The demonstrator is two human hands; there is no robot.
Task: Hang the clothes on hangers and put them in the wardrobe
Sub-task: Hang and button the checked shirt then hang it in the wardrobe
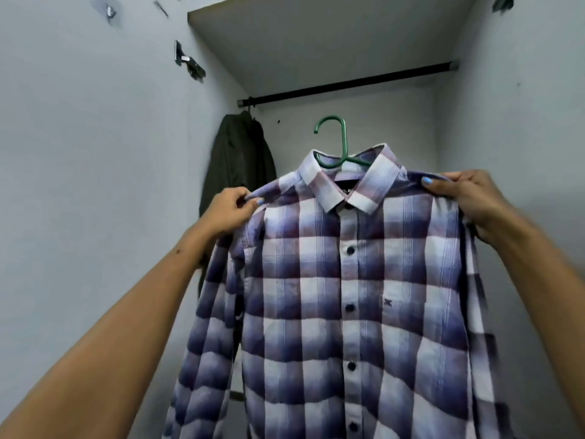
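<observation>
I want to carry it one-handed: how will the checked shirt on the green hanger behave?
Probably floppy: the checked shirt hangs in soft waves, its sleeves loose. It looks light; both hands pinch just its shoulders. The green hanger may tilt inside the collar.

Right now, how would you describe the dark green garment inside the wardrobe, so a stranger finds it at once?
Find the black metal rail across the top of the white wardrobe. At its left end hangs a dark olive-green jacket, against the left wall. It is plain and dark, unlike the purple-and-white checked shirt held in front.
</observation>
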